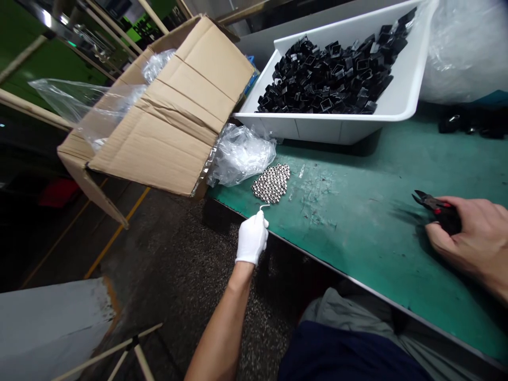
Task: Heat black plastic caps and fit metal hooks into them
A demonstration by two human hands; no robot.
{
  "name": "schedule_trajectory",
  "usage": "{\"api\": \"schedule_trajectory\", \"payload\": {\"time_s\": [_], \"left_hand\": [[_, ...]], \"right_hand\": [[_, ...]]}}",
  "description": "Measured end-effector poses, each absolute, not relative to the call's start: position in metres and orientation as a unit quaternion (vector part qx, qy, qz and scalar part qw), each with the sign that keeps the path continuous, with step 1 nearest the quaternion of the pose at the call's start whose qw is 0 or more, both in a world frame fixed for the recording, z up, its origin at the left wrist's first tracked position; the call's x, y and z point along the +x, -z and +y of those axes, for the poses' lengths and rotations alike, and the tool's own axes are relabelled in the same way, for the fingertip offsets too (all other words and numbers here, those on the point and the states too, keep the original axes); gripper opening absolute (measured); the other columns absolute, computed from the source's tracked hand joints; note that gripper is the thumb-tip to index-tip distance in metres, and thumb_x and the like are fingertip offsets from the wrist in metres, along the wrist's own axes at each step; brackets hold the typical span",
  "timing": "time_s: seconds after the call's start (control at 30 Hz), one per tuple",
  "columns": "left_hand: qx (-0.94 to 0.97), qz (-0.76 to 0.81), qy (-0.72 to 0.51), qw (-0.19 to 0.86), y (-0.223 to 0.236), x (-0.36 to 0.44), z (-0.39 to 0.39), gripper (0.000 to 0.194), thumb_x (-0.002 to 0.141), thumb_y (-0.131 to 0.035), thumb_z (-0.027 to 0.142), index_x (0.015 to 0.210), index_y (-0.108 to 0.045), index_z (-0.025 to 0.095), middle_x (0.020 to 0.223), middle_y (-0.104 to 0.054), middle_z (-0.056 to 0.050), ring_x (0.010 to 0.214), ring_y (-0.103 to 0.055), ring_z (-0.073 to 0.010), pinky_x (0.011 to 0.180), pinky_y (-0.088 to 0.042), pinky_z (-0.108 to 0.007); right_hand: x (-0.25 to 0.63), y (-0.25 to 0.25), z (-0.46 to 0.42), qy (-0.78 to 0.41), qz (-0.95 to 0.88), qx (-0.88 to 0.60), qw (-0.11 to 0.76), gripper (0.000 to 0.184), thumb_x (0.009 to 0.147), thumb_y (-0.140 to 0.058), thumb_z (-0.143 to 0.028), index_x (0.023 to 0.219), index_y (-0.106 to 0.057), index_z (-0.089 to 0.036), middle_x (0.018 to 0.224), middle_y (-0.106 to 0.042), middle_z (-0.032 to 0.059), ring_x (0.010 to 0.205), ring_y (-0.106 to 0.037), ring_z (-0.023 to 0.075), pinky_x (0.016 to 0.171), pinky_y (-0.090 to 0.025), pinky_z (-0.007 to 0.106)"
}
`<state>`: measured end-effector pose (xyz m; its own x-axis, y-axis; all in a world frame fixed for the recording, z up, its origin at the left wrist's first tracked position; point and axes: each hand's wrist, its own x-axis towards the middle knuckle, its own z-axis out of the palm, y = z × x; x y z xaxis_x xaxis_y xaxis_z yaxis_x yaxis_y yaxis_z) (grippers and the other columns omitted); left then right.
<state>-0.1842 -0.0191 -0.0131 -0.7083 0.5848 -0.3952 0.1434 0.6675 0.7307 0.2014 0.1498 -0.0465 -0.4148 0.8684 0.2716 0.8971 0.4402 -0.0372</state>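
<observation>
My left hand (pixel 253 238), in a white glove, pinches a thin, pale bent rod (pixel 265 206) at the front edge of the bench. Its bent end points toward a flat cluster of small shiny metal rings or nuts (pixel 271 183), lying packed together just beyond my fingertips. My bare right hand (pixel 472 238) is wrapped around a pair of diagonal cutters (pixel 436 206) with dark handles and red marks. The cutters' jaws point left, over the green bench top, and look slightly parted.
A white bin (pixel 345 124) full of black square plastic caps stands at the back of the green bench (pixel 357 211). Crumpled clear plastic (pixel 242 156) and a large open cardboard box (pixel 170 111) lie left. Black parts (pixel 468 121) and a plastic bag (pixel 468 53) sit at right.
</observation>
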Motion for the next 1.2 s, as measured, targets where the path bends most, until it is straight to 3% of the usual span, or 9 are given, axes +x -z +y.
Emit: {"api": "schedule_trajectory", "payload": {"time_s": [0.27,1.2], "left_hand": [[0.186,0.836,-0.362,0.369,0.012,-0.164,-0.003,0.043,0.093,-0.043,0.054,0.068,-0.052,0.020,0.037,-0.047,0.004,0.025,-0.041,-0.0102,0.031,-0.024,-0.022],[0.203,0.848,-0.330,0.363,0.006,-0.177,0.006,0.043,0.094,-0.043,0.052,0.066,-0.051,0.020,0.036,-0.047,0.004,0.024,-0.035,-0.0092,0.032,-0.022,-0.022]], "right_hand": [[0.201,0.048,0.152,0.051,-0.842,-0.518,0.141,0.045,0.091,-0.039,-0.047,0.117,-0.061,-0.017,0.102,-0.066,0.0139,0.093,-0.059,0.0326,0.078,-0.040,0.040],[0.201,0.057,0.153,0.024,-0.851,-0.489,0.189,0.039,0.091,-0.048,-0.039,0.122,-0.058,-0.018,0.107,-0.067,0.0110,0.095,-0.059,0.0305,0.081,-0.037,0.039]]}}
